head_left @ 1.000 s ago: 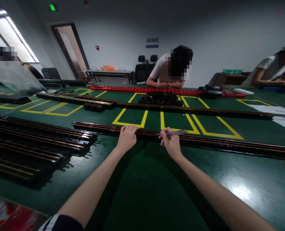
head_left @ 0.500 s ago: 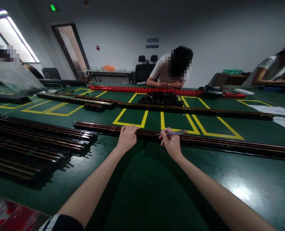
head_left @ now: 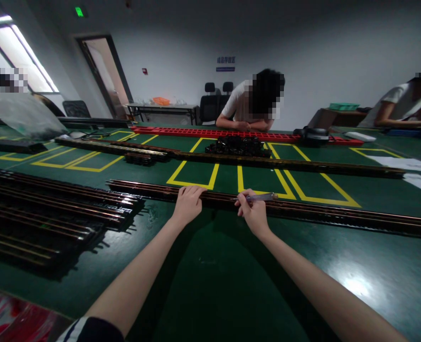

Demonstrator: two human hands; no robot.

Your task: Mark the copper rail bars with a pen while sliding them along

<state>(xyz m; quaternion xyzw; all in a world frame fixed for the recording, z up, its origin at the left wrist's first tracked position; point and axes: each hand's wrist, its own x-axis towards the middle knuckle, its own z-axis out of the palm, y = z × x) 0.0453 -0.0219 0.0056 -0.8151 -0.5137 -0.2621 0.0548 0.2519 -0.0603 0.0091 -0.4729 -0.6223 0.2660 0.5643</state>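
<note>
Both hands on the long rail

Presently, left hand [head_left: 188,203] clamps fingers over the copper-toned rail bundle [head_left: 303,211], whose long axis runs left-right across the green table [head_left: 210,280]. Just right of that grip, right hand [head_left: 253,211] pinches a clear-handled screwdriver [head_left: 262,196], lying along the rail, tip toward the left hand.

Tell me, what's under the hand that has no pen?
Under the left hand lies a long dark rail with coppery strips, resting on the green table. The fingers curl over its top, so the part of rail beneath them is hidden.
</note>
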